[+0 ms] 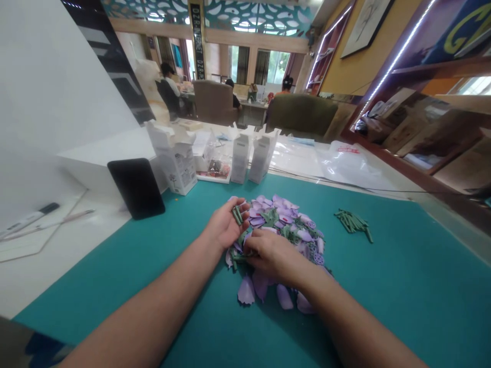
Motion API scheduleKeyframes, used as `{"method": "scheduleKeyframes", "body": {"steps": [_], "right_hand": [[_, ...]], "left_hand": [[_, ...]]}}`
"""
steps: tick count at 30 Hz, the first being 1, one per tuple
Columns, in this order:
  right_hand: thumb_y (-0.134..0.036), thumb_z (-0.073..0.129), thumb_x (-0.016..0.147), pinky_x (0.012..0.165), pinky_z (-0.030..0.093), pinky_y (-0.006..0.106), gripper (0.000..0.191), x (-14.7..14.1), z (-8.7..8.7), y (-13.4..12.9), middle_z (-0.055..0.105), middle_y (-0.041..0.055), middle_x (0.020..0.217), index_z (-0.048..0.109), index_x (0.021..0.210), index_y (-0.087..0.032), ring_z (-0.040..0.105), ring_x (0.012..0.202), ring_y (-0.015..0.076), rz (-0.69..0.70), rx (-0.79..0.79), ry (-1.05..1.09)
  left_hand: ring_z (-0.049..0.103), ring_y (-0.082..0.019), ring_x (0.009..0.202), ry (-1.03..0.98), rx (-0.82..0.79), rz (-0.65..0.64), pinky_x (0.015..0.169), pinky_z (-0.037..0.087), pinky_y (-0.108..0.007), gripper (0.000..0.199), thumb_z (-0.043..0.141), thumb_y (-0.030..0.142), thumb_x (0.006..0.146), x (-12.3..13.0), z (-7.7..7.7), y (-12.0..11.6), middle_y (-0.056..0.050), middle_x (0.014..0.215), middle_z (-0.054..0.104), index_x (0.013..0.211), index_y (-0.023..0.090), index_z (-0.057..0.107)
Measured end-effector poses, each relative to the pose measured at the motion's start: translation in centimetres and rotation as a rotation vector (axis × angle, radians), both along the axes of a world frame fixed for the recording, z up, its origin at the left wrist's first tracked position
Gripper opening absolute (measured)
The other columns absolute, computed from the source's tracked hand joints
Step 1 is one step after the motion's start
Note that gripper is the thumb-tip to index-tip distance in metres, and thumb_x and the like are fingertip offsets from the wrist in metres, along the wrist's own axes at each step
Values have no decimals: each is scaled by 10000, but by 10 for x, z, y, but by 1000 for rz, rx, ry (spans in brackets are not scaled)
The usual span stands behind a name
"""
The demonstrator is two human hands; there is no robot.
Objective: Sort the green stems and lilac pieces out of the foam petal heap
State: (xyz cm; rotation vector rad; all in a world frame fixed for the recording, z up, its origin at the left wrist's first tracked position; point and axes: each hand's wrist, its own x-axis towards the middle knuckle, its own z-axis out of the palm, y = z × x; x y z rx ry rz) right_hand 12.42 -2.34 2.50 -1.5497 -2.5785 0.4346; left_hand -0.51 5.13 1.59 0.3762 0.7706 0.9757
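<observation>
Left hand half-open, cradling green tubes; right hand, at its 4 o'clock, curled, hold hidden. Probably light, stiffish; pinch mid-tube.

Far beyond the left hand, the dark pillar reads "DZR", "INTERNET" and "DZR" again, running downward. High beyond the right hand, a blue sign shows a yellow "G". Print on the boxes just past the hands is too small to read.
</observation>
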Motion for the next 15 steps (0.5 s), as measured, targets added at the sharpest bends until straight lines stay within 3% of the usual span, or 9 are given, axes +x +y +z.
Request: {"method": "scheduleKeyframes", "body": {"steps": [9, 12, 15], "right_hand": [[-146, 548, 782, 619, 362, 254, 102, -11, -19, 0, 616, 61, 883, 645, 794, -177, 532, 786, 177, -9, 36, -79], [-123, 551, 752, 602, 335, 248, 81, -5, -11, 1, 608, 42, 818, 614, 750, -173, 508, 725, 152, -52, 31, 19], [-122, 539, 752, 571, 309, 235, 71, 7, 2, 4, 564, -14, 687, 569, 737, -185, 461, 618, 119, -182, 47, 226]], "left_hand": [[643, -135, 522, -17, 16, -15, 461, 500, -236, 307, 372, 292, 978, -1, 3, -1, -47, 695, 680, 823, 137, 587], [647, -136, 536, -27, 24, -7, 490, 508, -239, 315, 365, 304, 981, -2, 2, 0, -46, 691, 679, 821, 142, 582], [659, -146, 570, -38, 26, -12, 527, 523, -255, 327, 352, 309, 984, -2, 1, -1, -51, 695, 679, 814, 144, 577]]}}
